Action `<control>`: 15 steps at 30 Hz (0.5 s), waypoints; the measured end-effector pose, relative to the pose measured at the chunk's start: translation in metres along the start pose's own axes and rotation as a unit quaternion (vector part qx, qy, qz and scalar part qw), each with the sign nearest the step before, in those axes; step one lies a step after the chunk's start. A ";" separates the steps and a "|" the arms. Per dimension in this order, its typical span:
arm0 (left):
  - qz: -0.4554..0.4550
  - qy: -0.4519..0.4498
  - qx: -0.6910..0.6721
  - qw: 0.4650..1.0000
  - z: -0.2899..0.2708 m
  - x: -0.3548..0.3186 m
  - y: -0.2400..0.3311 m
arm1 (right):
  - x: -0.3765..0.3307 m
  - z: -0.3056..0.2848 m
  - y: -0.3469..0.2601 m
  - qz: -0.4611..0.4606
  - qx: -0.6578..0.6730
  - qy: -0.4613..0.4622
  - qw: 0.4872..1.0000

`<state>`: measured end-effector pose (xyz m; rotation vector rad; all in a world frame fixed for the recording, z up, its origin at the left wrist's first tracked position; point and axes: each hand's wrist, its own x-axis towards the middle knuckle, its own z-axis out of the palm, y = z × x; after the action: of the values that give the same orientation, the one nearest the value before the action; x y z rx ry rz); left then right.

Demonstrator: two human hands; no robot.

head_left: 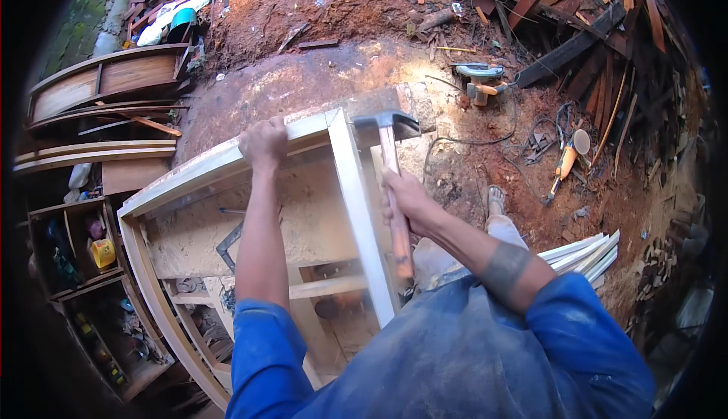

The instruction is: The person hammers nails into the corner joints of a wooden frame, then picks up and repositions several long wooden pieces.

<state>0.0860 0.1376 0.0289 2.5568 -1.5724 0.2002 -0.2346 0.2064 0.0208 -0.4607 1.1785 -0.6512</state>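
My right hand (408, 197) is wrapped round the wooden handle of a claw hammer (388, 132). Its dark metal head is up beside the far right corner of a pale wooden frame (346, 184). My left hand (263, 144) is closed over the frame's far rail, a little left of that corner. The frame rests on a wooden workbench (303, 229) dusted with sawdust. A dark metal carpenter's square (226, 246) lies on the bench inside the frame, left of my left forearm.
A circular saw (481, 81) and an orange angle grinder (569, 157) lie with cords on the dirt at right. Scrap boards (591, 47) are heaped behind them. Pale strips (584, 254) lie near my right elbow. At left stand open wooden compartments with a yellow container (102, 253).
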 end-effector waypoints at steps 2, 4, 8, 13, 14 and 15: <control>-0.005 0.001 0.014 1.000 -0.001 0.000 -0.012 | -0.002 0.022 -0.040 0.152 0.030 -0.108 0.982; -0.011 -0.009 0.024 1.000 -0.003 -0.003 -0.011 | -0.017 0.023 -0.044 0.103 0.027 -0.039 0.994; -0.007 -0.027 0.005 1.000 -0.005 0.001 -0.005 | -0.024 0.058 -0.039 0.115 -0.029 -0.034 0.992; -0.019 -0.028 -0.004 0.999 -0.008 -0.002 -0.013 | -0.029 -0.015 -0.059 0.071 0.069 -0.013 0.995; -0.029 -0.038 -0.010 0.999 -0.010 -0.002 -0.011 | -0.048 -0.026 -0.072 0.043 0.117 0.029 0.992; -0.037 -0.047 -0.016 0.998 -0.012 0.000 -0.005 | -0.059 -0.026 -0.079 0.042 0.114 0.026 0.992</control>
<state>0.0903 0.1424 0.0405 2.6300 -1.4951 0.0487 -0.2912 0.1884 0.1040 -0.2018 1.1507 -0.7195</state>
